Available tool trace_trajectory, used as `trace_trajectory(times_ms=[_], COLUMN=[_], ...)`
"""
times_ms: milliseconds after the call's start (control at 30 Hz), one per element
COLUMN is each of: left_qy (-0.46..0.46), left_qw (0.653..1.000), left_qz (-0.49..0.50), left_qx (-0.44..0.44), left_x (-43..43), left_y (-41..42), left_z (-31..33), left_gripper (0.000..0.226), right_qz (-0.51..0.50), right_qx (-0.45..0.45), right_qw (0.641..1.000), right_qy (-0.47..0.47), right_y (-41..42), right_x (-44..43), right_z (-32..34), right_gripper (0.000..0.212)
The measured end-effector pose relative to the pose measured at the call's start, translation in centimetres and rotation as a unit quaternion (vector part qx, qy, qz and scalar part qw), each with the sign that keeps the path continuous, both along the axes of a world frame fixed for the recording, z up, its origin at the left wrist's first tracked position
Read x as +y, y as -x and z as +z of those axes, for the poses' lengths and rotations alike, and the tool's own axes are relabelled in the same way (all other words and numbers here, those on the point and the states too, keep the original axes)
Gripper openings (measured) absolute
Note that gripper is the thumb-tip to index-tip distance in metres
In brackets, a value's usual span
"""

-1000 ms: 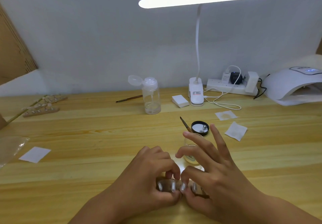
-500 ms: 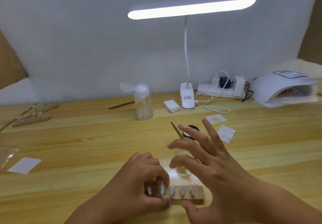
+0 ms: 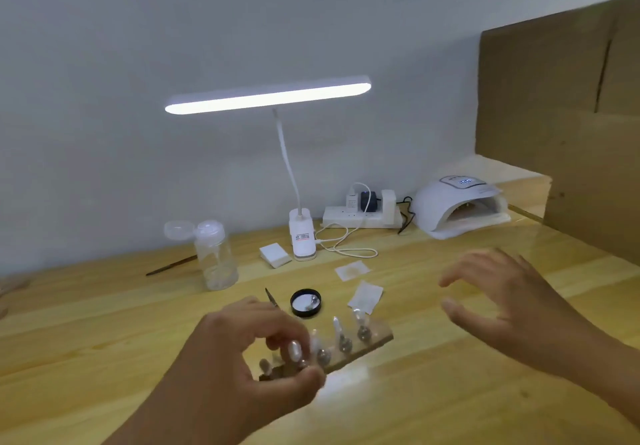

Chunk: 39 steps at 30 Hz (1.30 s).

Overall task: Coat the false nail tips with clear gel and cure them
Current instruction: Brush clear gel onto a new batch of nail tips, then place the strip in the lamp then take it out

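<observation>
From the head camera, near the front edge of the table (image 3: pixel 104 323), the left hand (image 3: pixel 242 358) pinches the left end of the clear strip (image 3: pixel 375 342). Its thumb is underneath and its fingers are curled on top. The glossy nail tips (image 3: pixel 337 328) stand in a row along the strip, which angles away toward the far right. I cannot tell whether its far end rests on the wood.

The right hand (image 3: pixel 502 306) hovers to the right, apart from the strip, with its fingers spread wide and holding nothing.

The curing lamp (image 3: pixel 457 205) sits at the far right corner with its display lit, so this looks like the carry to it. To do that well:
- Keep the strip level so wet gel doesn't run.
- Keep fingertips off the coated tips.
- Support the bare right end with the free hand.
- Steer clear of the black lid (image 3: pixel 305 302) and the brush (image 3: pixel 272 297) just behind.
- Slide the strip in flat.
</observation>
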<state>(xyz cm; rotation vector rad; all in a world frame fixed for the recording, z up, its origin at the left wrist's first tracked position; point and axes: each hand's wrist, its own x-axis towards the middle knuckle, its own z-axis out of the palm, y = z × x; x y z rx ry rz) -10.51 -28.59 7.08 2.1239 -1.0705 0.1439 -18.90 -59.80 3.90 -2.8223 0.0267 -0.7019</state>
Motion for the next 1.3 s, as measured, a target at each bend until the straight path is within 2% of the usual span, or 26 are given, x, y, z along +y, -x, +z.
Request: trace_trajectory(times_ms=[67,167,267,367,533,667,800,933,1033,1133,1300], left_qy=[-0.021,-0.076,-0.149,-0.174,-0.128,-0.062,-0.012,-0.039,-0.041,-0.070,-0.081], left_qw=[1.000,0.996,0.985,0.982,0.986,0.993,0.995,0.995,0.996,0.993,0.993], left_qz=[0.003,0.012,0.036,0.057,0.104,0.084,0.086,0.086,0.081,0.084,0.083], left_qx=[-0.001,-0.042,-0.073,-0.040,0.015,0.053,0.039,0.007,0.023,0.035,0.036], left_x=[-3.6,-10.9,-18.9,-25.2,-31.3,-33.7,-34.0,-34.2,-34.4,-34.4,-34.4], left_y=[0.6,0.1,-2.1,-5.5,-9.9,-10.5,-10.6,-10.8,-11.0,-11.0,-11.0], left_z=[0.3,-0.4,-2.5,-4.9,-7.8,-9.7,-11.1,-11.4,-11.2,-11.0,-11.0], left_gripper=[0.034,0.028,0.024,0.024,0.023,0.017,0.022,0.029,0.028,0.029,0.030], right_qz=[-0.090,-0.202,-0.258,-0.277,-0.283,-0.298,-0.307,-0.361,-0.408,-0.429,-0.449], right_qx=[0.071,0.126,0.141,0.117,0.102,0.070,0.034,0.082,0.154,0.142,0.110], right_qw=[0.993,0.971,0.952,0.939,0.927,0.916,0.904,0.887,0.878,0.879,0.873], right_qy=[-0.011,-0.038,-0.090,-0.164,-0.226,-0.258,-0.297,-0.275,-0.195,-0.151,-0.155], right_y=[-0.6,-2.6,-5.4,-8.5,-14.0,-17.7,-20.2,-22.3,-23.4,-23.6,-23.5], right_x=[-4.2,-9.6,-13.6,-16.7,-20.6,-23.0,-24.7,-25.1,-25.3,-25.7,-25.4], right_z=[-1.4,-2.9,-3.3,-3.3,-3.5,-4.1,-4.8,-5.2,-4.6,-5.2,-5.5], right_gripper=[0.017,0.020,0.030,0.030,0.041,0.030,0.031,0.042,0.042,0.030,0.025])
